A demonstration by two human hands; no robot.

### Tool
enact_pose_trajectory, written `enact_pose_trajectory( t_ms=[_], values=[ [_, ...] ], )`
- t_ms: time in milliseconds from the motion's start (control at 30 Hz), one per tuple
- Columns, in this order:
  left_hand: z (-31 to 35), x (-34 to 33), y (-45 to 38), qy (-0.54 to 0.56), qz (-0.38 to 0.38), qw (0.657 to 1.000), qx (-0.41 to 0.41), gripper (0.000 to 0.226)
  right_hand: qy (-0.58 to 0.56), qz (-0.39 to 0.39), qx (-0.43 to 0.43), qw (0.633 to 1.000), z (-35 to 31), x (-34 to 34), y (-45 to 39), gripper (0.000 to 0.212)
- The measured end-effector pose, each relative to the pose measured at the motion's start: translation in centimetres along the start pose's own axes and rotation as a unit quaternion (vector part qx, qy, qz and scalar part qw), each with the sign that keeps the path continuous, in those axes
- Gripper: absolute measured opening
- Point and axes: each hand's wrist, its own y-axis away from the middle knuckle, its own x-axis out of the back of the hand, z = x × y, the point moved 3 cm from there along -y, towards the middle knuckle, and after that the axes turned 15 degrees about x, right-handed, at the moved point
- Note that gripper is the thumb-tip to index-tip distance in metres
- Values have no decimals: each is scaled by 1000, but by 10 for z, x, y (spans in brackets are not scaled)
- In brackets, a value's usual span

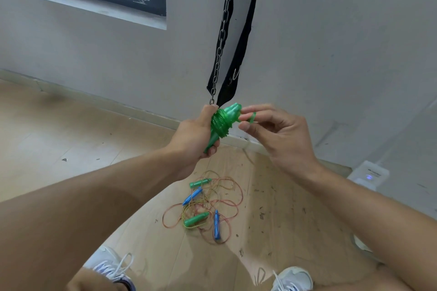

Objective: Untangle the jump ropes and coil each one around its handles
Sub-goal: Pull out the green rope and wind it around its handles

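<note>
While left hand (pixel 196 134) grips coiled green rope (pixel 221 123) | right hand (pixel 276 130) beside, rope looped on finger

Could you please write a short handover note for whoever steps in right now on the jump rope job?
Left hand: grips the pair of green plastic handles, with the translucent green rope coiled tightly around them.
Right hand: the last loop of that green rope sits round a finger beside the handle tips; it is not yet tucked in.
On the wooden floor: a tangled pile of thin red and yellow ropes with two green handles and two blue handles.
Done: one rope nearly coiled.
Left: secure its end, then untangle and coil the two floor ropes.
</note>
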Motion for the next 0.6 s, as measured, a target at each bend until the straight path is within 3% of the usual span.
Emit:
enact_pose_trajectory(
  t_ms=[200, 333, 500, 600],
  values=[
    [-5, -6, 5, 14, 5, 1000, -19, 45, -175, 95, -178, 964, 11, -6, 0, 31],
    [-3, -12, 9, 46, -10, 999, -23, 45, -235, 116, -222, 939, 20, -11, 0, 29],
    [-6, -15, 10, 58, -14, 998, -20, 45, -160, 64, -204, 964, 23, -16, 6, 42],
    [-7, -13, 8, 51, -16, 998, -27, 47, -121, 38, -194, 973, 23, -15, 6, 28]
  ],
)
